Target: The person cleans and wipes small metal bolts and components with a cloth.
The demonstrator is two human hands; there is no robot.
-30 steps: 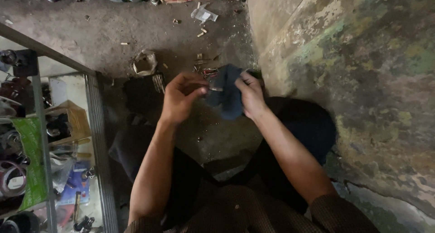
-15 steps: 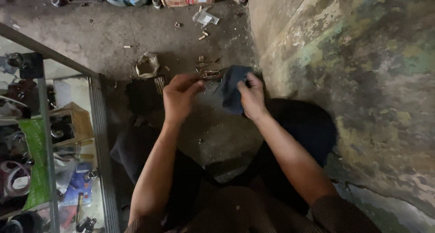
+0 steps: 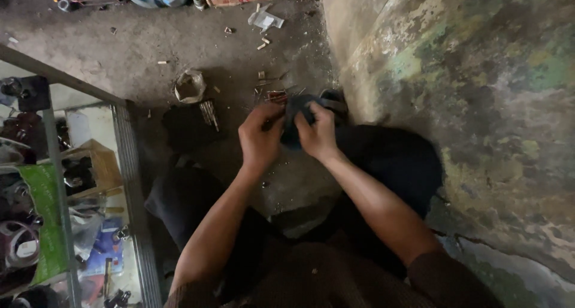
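— So where does that dark blue-grey piece (image 3: 294, 119) sit?

— Up between both hands, held over the concrete floor (image 3: 138, 44) just in front of the person's knees. The left hand (image 3: 259, 139) is closed on its left edge, fingers curled tight. The right hand (image 3: 318, 133) is clamped on the other side, thumb pressed over the top. The two hands nearly touch.

— Can you tell what it is?

— Not really; it is dim there, and the hands cover most of it. It looks soft or rubbery.

— What could go wrong, in your view?

— I think a slip is the likeliest trouble. Both hands pinch a small thing at its edges, so if one grip gives, it could drop among the small metal bits (image 3: 272, 94) scattered on the floor just beyond, and be hard to find in that poor light.

— Anything else nearby?

— A crumpled pale paper cup (image 3: 190, 86) and a few thin rods (image 3: 208, 113) lie to the left, close enough for an elbow to knock them. The rough painted wall (image 3: 467, 92) is near the right arm, and the glass cabinet (image 3: 66, 182) crowds the left, so a sudden jerk could bump either.
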